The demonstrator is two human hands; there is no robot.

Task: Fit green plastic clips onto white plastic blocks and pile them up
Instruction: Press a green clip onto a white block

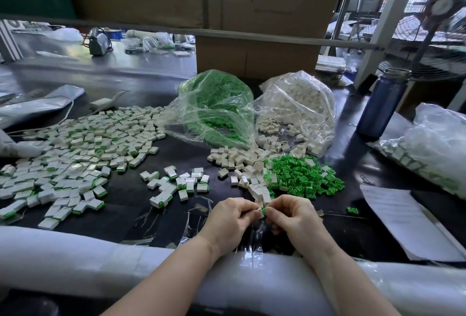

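Near the table's front edge my left hand [230, 217] pinches a small white block [258, 212], and my right hand [292, 215] pinches a green clip [263, 212] pressed against the block's right end. Both hands meet fingertip to fingertip. Just beyond them lie a loose heap of white blocks [242, 162] and a heap of green clips [302, 177]. A wide pile of finished blocks with green ends [75, 152] covers the left of the table, with a smaller scatter [176, 184] in front of my left hand. A single green clip [352, 210] lies right of my right hand.
Two open clear bags stand behind the heaps, one of green clips [214, 106], one of white blocks [297, 109]. A blue bottle [383, 104] stands at right, with a bagged batch [433, 149] and paper sheets [403, 217] nearby. A cardboard box [254, 58] sits behind. A white padded roll [75, 255] lines the front edge.
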